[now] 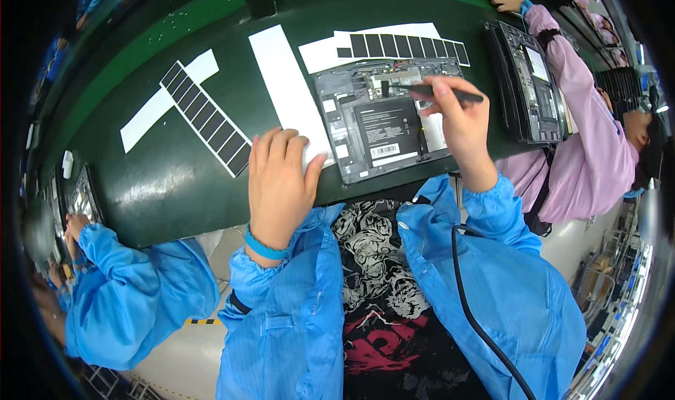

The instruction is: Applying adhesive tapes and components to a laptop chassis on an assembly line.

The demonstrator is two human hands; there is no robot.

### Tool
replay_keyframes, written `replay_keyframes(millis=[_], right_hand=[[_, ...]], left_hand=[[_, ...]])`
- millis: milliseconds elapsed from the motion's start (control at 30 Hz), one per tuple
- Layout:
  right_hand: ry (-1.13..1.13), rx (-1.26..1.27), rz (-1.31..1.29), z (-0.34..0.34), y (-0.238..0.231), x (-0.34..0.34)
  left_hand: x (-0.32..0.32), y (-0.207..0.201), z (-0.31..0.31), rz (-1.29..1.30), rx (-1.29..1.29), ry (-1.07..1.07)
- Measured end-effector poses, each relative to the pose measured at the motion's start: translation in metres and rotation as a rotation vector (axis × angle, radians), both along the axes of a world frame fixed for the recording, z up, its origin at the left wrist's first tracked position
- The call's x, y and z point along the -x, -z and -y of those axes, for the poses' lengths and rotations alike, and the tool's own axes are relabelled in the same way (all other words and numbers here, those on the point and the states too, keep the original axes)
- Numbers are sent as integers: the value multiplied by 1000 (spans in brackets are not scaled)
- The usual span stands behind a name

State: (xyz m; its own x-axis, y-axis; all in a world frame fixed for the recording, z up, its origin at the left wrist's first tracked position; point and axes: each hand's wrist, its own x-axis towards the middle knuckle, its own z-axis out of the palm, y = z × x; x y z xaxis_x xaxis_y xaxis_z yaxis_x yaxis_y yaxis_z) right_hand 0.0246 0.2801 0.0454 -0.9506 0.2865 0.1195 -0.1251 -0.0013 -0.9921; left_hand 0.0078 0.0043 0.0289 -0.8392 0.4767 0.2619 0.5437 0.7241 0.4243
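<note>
My left hand (280, 182) lies flat, fingers stretched out, over the near end of a long white strip (285, 76), beside an opened laptop base (351, 173). Pinched in my right hand (460, 115) is a pair of black tweezers (422, 89), held above the laptop's inner board with the tip pointing left. A small black square piece (385, 88) shows at that tip; whether it is gripped or rests on the board I cannot tell. The flat black battery (385, 126) with a white-printed label sits in the laptop's near half.
White sheets with a row of black pads (387, 46) lie behind the laptop. Another pad strip (207, 119) crosses a white strip (144, 122) on the left. Stacked laptop bases (531, 84) stand right, by a co-worker in pink (583, 133). A co-worker in blue (140, 294) sits left.
</note>
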Motion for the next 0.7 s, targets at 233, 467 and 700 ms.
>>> replay_keyframes(millis=[233, 467, 700], right_hand=[[70, 127, 155, -15, 4, 36], [41, 260, 235, 4, 14, 45], [15, 195, 234, 0, 22, 48]], left_hand=[[24, -12, -62, -58, -227, 60], [29, 10, -75, -32, -155, 58], [32, 10, -77, -17, -150, 65]])
